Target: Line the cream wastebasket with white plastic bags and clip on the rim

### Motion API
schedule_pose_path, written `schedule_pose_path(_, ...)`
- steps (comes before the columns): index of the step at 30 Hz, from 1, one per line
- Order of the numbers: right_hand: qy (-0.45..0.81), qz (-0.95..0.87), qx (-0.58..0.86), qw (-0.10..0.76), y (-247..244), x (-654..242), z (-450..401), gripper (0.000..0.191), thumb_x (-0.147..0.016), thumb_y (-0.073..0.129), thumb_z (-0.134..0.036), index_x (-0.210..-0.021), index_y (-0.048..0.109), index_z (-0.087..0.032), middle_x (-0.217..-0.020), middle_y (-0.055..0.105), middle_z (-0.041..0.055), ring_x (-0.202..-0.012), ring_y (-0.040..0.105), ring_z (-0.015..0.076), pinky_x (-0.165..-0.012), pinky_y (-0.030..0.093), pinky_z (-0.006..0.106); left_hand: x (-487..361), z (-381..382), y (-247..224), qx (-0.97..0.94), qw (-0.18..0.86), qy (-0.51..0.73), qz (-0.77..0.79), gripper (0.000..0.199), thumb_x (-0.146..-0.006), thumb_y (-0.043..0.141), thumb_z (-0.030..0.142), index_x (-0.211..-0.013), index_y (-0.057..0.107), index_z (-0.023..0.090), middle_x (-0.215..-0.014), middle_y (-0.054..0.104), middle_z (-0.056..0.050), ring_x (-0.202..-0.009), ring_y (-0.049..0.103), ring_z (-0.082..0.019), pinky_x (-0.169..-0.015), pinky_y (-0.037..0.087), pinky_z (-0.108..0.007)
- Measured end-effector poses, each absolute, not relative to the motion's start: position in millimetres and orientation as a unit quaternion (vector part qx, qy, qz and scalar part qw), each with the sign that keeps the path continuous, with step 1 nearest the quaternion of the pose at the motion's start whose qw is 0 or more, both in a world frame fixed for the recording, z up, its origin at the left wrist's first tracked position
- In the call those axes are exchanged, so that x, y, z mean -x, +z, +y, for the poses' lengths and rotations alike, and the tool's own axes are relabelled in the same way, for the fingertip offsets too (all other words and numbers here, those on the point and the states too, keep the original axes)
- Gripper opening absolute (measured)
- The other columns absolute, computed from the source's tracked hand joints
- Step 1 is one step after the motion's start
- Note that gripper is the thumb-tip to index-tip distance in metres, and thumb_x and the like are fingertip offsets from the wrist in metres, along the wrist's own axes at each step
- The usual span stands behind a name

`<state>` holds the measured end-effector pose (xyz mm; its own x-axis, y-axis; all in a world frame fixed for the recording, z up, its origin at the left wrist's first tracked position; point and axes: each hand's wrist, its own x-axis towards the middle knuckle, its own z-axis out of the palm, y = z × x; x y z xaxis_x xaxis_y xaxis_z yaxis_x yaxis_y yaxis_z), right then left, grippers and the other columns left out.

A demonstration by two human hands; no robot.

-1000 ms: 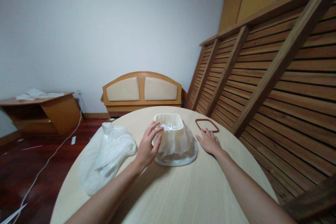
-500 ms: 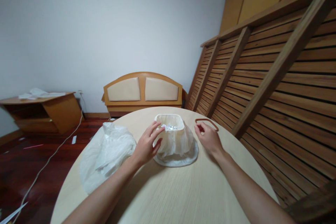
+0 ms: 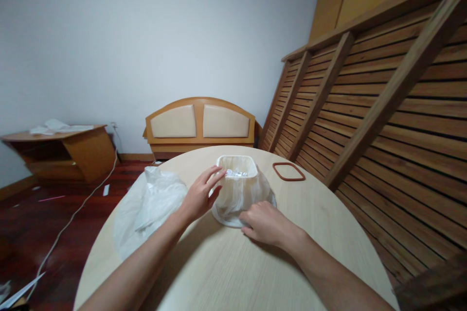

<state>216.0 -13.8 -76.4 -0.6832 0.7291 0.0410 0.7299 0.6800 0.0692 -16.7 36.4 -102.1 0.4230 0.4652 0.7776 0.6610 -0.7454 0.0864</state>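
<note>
A small white bin [image 3: 251, 164] stands upright on the table, its top open and shiny crumpled bits visible inside. A thin white plastic bag [image 3: 233, 199] lines it, folded over the rim and draping down to the tabletop. Against the rim's left side rests my left hand [image 3: 202, 192], fingers apart and holding nothing. My right hand [image 3: 268, 223] is low at the bin's front right, its fingers curled closed on the bag's bottom edge; the fingertips are partly hidden. A brown rounded-square ring [image 3: 301, 178] lies flat behind and to the right of the bin.
More crumpled white plastic [image 3: 160, 199] lies on the left of the round wooden table [image 3: 226, 272]. Beyond the table stands a headboard [image 3: 200, 141]. A slatted wooden frame [image 3: 365, 121] leans along the right. A low cabinet [image 3: 87, 155] and a cable [image 3: 78, 211] are at left.
My right hand has moved from beside the brown ring toward me and left, down to the bag's lower edge. The ring now shows fully. My left hand stays near the rim.
</note>
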Motion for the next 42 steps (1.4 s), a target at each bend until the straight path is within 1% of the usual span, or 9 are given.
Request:
schedule_pose_path(4,-0.045,-0.901,0.431,-0.026,-83.7,-216.1,-11.5,0.024,-0.087,0.063,-0.031,-0.088,0.078,-0.012,-0.083,0.077,0.0172,-0.079,0.074,0.0320,-0.064,0.048,0.033,16.1,34.5,-99.3,0.839,0.131,-0.411,-0.331,0.054,-0.095,0.052,0.014,-0.145,0.040,0.027,-0.141,0.052,-0.013,-0.133,0.050,-0.026,-0.105,0.051,-0.048)
schedule_pose_path(7,-0.045,-0.900,0.432,-0.021,-83.6,-217.2,-10.4,0.023,-0.089,0.057,-0.024,-0.089,0.077,-0.013,-0.085,0.077,0.0161,-0.079,0.074,0.0308,-0.063,0.046,0.032,16.3,29.6,-94.4,0.832,0.166,-0.427,-0.312,0.050,-0.092,0.054,0.012,-0.139,0.046,0.026,-0.137,0.054,-0.014,-0.129,0.052,-0.026,-0.102,0.052,-0.047)
schedule_pose_path(11,-0.035,-0.914,0.404,0.012,-75.4,-219.9,-12.1,0.019,-0.088,0.057,-0.023,-0.089,0.075,-0.016,-0.080,0.077,0.0112,-0.072,0.072,0.0255,-0.059,0.041,0.029,13.7,17.9,-85.7,0.835,0.198,-0.440,-0.264,0.027,-0.087,0.058,0.014,-0.113,0.061,0.020,-0.103,0.068,-0.010,-0.093,0.065,-0.022,-0.080,0.056,-0.038)
schedule_pose_path(14,-0.013,-0.928,0.365,0.073,-66.2,-224.4,-12.7,0.014,-0.087,0.058,-0.022,-0.090,0.071,-0.018,-0.083,0.075,0.0068,-0.071,0.067,0.0190,-0.060,0.038,0.027,11.1,10.6,-80.3,0.887,0.140,-0.374,-0.232,0.013,-0.087,0.059,0.024,-0.098,0.063,0.018,-0.082,0.069,-0.006,-0.072,0.065,-0.018,-0.066,0.053,-0.031)
schedule_pose_path(18,-0.027,-0.935,0.301,0.184,-60.5,-231.6,-8.7,0.009,-0.086,0.060,-0.020,-0.089,0.068,-0.018,-0.088,0.070,0.0048,-0.077,0.063,0.0169,-0.063,0.039,0.027,9.1,7.3,-76.9,0.924,0.038,-0.290,-0.248,0.020,-0.087,0.060,0.036,-0.097,0.065,0.019,-0.086,0.072,-0.006,-0.077,0.069,-0.018,-0.068,0.053,-0.028)
schedule_pose_path(21,-0.053,-0.929,0.262,0.257,-63.5,-235.3,-3.8,0.007,-0.086,0.060,-0.020,-0.088,0.066,-0.018,-0.087,0.067,0.0047,-0.081,0.060,0.0183,-0.067,0.043,0.028,7.7,7.3,-76.6,0.925,0.005,-0.271,-0.268,0.022,-0.087,0.062,0.038,-0.100,0.065,0.020,-0.087,0.073,-0.004,-0.079,0.070,-0.019,-0.070,0.053,-0.029)
schedule_pose_path(27,-0.082,-0.922,0.196,0.323,-66.9,-238.3,3.4,0.005,-0.088,0.057,-0.018,-0.088,0.062,-0.019,-0.085,0.069,0.0048,-0.080,0.059,0.0190,-0.073,0.048,0.031,10.0,8.6,-76.2,0.918,-0.007,-0.269,-0.293,0.021,-0.088,0.061,0.035,-0.104,0.066,0.021,-0.084,0.072,-0.003,-0.075,0.068,-0.017,-0.068,0.052,-0.027)
schedule_pose_path(32,-0.098,-0.908,0.191,0.361,-66.1,-242.3,7.5,0.009,-0.092,0.053,-0.015,-0.091,0.061,-0.019,-0.080,0.068,0.0040,-0.077,0.060,0.0182,-0.073,0.049,0.031,20.5,10.4,-71.9,0.916,-0.001,-0.258,-0.308,0.014,-0.087,0.062,0.033,-0.094,0.067,0.021,-0.081,0.070,-0.003,-0.072,0.066,-0.015,-0.065,0.049,-0.024)
schedule_pose_path(42,-0.078,-0.837,0.240,0.486,-63.6,-248.6,8.0,0.012,-0.097,0.052,-0.019,-0.099,0.064,-0.022,-0.086,0.071,0.0046,-0.081,0.068,0.0182,-0.076,0.054,0.033,35.3,13.7,-62.0,0.911,0.014,-0.260,-0.319,0.012,-0.089,0.057,0.023,-0.081,0.065,0.021,-0.078,0.068,-0.001,-0.064,0.061,-0.011,-0.059,0.043,-0.021)
